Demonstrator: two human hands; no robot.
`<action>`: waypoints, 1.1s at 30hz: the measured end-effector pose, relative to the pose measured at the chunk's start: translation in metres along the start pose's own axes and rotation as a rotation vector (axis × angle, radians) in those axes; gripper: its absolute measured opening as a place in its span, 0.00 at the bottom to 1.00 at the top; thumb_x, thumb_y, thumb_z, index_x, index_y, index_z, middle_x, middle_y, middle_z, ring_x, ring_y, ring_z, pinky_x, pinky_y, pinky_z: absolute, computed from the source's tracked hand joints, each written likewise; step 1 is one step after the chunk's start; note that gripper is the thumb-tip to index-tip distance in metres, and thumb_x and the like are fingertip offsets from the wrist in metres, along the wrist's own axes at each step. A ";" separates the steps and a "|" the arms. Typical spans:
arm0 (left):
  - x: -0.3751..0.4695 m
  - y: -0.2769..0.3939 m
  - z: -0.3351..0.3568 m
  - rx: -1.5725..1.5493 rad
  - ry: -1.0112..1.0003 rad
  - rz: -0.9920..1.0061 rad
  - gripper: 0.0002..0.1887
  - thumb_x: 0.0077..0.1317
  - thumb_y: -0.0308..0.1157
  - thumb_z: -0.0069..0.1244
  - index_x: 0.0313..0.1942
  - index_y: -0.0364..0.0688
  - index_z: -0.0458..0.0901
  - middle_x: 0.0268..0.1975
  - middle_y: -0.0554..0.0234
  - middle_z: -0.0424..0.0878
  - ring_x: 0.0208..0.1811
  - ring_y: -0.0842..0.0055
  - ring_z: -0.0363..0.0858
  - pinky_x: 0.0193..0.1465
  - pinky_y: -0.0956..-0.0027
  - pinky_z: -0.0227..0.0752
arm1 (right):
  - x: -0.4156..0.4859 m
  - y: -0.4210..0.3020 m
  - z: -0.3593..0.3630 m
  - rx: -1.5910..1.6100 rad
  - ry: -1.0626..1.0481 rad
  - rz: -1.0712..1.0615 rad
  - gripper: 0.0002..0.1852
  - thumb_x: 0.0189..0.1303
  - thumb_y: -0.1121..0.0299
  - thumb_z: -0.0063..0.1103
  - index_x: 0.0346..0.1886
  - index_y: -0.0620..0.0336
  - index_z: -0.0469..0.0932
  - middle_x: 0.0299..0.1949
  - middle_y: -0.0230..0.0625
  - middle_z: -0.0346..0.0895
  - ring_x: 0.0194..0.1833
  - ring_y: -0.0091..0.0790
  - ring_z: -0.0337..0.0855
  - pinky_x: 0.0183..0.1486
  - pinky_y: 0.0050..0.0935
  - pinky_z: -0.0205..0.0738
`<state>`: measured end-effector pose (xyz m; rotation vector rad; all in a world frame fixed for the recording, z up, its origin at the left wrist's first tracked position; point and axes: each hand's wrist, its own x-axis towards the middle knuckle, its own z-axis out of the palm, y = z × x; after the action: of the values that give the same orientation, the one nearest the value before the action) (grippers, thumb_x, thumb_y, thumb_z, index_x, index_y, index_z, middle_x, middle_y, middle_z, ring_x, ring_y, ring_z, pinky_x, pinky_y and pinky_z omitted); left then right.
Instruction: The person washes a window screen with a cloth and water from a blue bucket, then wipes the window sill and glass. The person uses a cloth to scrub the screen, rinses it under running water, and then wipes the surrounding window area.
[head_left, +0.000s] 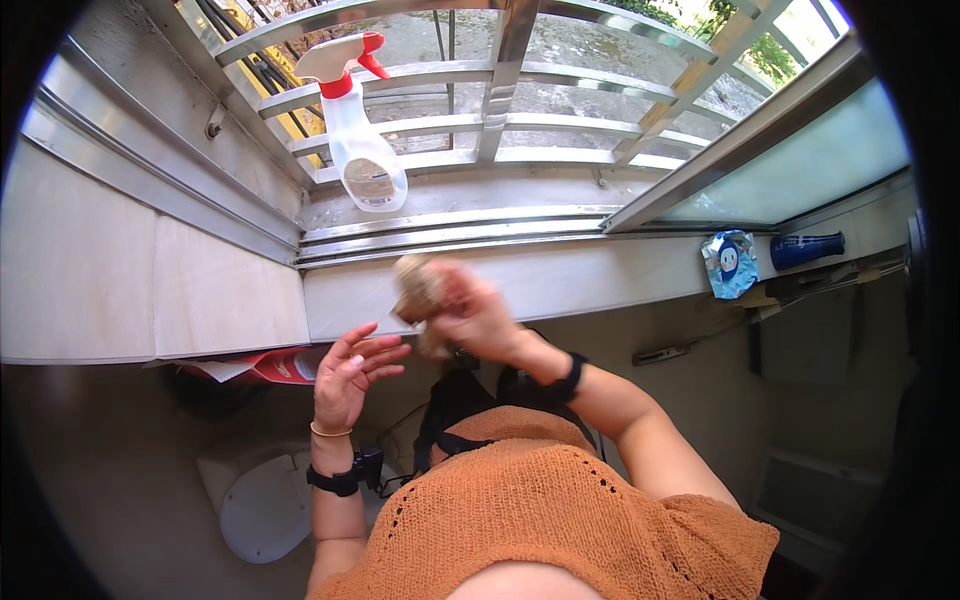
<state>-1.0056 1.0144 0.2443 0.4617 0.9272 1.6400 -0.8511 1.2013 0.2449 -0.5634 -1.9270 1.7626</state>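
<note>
My right hand (476, 311) is closed around a crumpled beige-brown cloth (418, 289), blurred, above the front edge of the pale window sill (570, 281). Part of the cloth hangs below the fingers. To its left, my left hand (358, 371) has its fingers apart and holds nothing; a small gap separates it from the cloth. Beyond both hands, a clear spray bottle (367, 150) with a white and red trigger head stands by the window tracks (450, 229), in front of metal bars.
Metal window bars (510, 75) span the far side. A framed sliding pane (795, 157) is at right. A blue foil packet (729, 262) and a dark blue bottle (808, 249) lie on the sill. A white toilet lid (266, 510) shows below left, beside a red package (281, 366).
</note>
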 end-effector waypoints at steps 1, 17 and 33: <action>0.005 0.005 0.002 -0.077 -0.019 -0.034 0.22 0.65 0.26 0.38 0.60 0.33 0.62 0.51 0.45 0.77 0.56 0.60 0.76 0.57 0.63 0.71 | -0.001 -0.015 -0.031 -0.096 0.138 -0.096 0.31 0.49 0.83 0.53 0.61 0.61 0.63 0.37 0.39 0.79 0.39 0.27 0.81 0.40 0.26 0.79; -0.055 -0.040 -0.010 0.139 0.589 0.125 0.13 0.68 0.30 0.41 0.51 0.36 0.71 0.47 0.51 0.80 0.49 0.66 0.80 0.51 0.66 0.74 | 0.059 0.052 -0.076 -1.067 0.141 -0.046 0.23 0.57 0.67 0.51 0.56 0.63 0.68 0.52 0.48 0.70 0.55 0.47 0.69 0.61 0.45 0.61; -0.053 -0.030 -0.006 0.183 0.615 0.195 0.11 0.69 0.29 0.40 0.49 0.36 0.72 0.44 0.52 0.81 0.46 0.70 0.81 0.49 0.70 0.75 | 0.066 0.037 -0.096 -0.999 -0.083 -0.288 0.18 0.52 0.72 0.54 0.49 0.58 0.72 0.47 0.45 0.73 0.48 0.46 0.73 0.52 0.43 0.68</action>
<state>-0.9759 0.9637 0.2264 0.1653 1.5341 1.9260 -0.8481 1.3202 0.2184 -0.4759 -2.7129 0.5635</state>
